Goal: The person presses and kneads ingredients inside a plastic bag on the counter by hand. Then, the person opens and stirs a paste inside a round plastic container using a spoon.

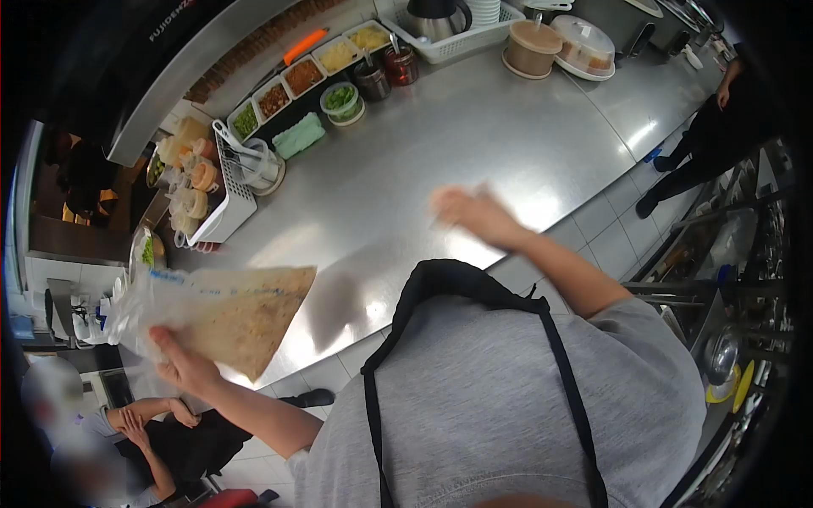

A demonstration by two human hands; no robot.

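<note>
My left hand [182, 364] is closed on a clear plastic bag [241, 313] with blue print at its top. Pale beige, brown-flecked food fills the bag's wider end, though its kind is not clear. The bag is held up at the left end of the steel counter [406, 161], tilted, with its crumpled end to the left. Over the counter's front edge, my right hand [470, 212] is raised and smeared by motion, so its fingers cannot be made out. Nothing plainly shows in it.
A white basket of sauce bottles [229, 203] stands behind the bag. Along the back are filled food trays [303, 76], a green cloth [299, 135], a tub of greens [341, 100] and lidded containers [533, 49]. One person [169, 432] stands at lower left, another [711, 127] at right.
</note>
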